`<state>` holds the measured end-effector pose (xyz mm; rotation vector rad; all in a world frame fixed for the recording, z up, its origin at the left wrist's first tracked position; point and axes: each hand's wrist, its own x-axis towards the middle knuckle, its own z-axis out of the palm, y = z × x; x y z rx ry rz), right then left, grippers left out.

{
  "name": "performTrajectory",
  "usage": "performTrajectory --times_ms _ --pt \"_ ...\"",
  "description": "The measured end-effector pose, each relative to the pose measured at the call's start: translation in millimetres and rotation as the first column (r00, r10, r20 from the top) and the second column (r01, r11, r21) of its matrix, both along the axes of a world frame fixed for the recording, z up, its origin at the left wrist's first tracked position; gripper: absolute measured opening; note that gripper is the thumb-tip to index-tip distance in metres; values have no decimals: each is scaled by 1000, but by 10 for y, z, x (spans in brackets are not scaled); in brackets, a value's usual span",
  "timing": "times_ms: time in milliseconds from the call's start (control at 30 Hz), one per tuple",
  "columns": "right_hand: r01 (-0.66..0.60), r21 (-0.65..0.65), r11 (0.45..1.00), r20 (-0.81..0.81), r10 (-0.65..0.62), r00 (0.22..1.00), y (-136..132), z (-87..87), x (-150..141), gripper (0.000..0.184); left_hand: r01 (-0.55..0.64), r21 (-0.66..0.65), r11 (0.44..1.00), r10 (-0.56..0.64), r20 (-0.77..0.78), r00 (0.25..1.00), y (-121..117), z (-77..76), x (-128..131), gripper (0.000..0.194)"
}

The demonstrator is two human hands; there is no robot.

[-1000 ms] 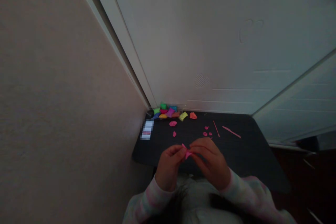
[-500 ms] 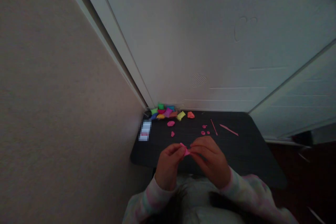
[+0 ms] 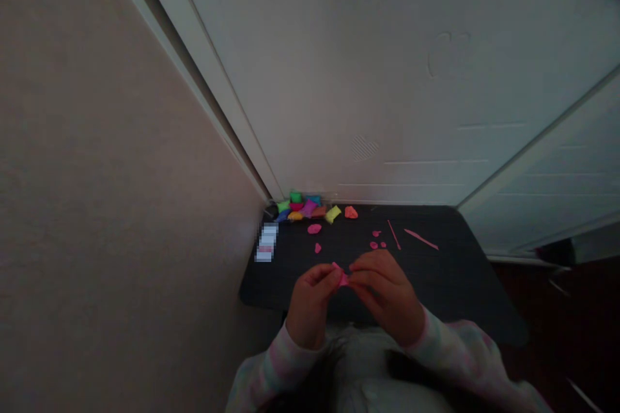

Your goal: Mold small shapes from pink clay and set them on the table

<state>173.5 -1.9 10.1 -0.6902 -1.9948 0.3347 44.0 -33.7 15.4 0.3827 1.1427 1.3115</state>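
Observation:
Between my two hands, above the near edge of the dark table [image 3: 450,290], is a small piece of pink modelling clay [image 3: 343,279]. My left hand [image 3: 312,303] pinches its left side between thumb and fingers. The fingertips of my right hand [image 3: 387,293] are closed on its right end. Beyond the hands lie a flat pink clay oval [image 3: 314,229] and a smaller pink clay lump [image 3: 318,248]. Several little pink clay bits [image 3: 374,245] sit farther right, beside a thin pink stick [image 3: 394,235] and a pink modelling knife [image 3: 421,239].
Colourful clay packets [image 3: 309,208] are heaped at the back left, with a yellow packet [image 3: 333,214] and an orange clay lump [image 3: 351,212] alongside. A blurred-out pale rectangle [image 3: 267,242] lies at the left edge. A white panel [image 3: 358,77] rises behind the table; a wall [image 3: 121,206] stands left.
Both hands keep their grip on the pink clay, with barely any finger movement. The whole view has shifted very slightly.

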Motion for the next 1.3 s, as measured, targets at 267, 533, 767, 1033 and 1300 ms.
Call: performTrajectory --times_ms 267,533,767,1033,1300 --pt "-31 35 999 13 30 999 1 -8 17 14 -1 -7 1000 1 -12 1000 7 -2 20 17" --pt "64 -37 997 -14 -65 998 -38 -78 10 13 -12 -1 1000 12 29 1000 -13 13 48 16" --pt "82 -82 993 -1 -83 997 -44 -87 24 11 0 4 1000 0 13 1000 -18 38 78 16" --pt "77 -72 994 -5 -78 997 -51 -56 21 13 -4 -15 1000 4 -26 1000 -23 0 71 19" --pt "53 -45 998 12 -52 999 -38 -72 25 13 -2 -2 1000 2 -26 1000 -34 -4 67 17"
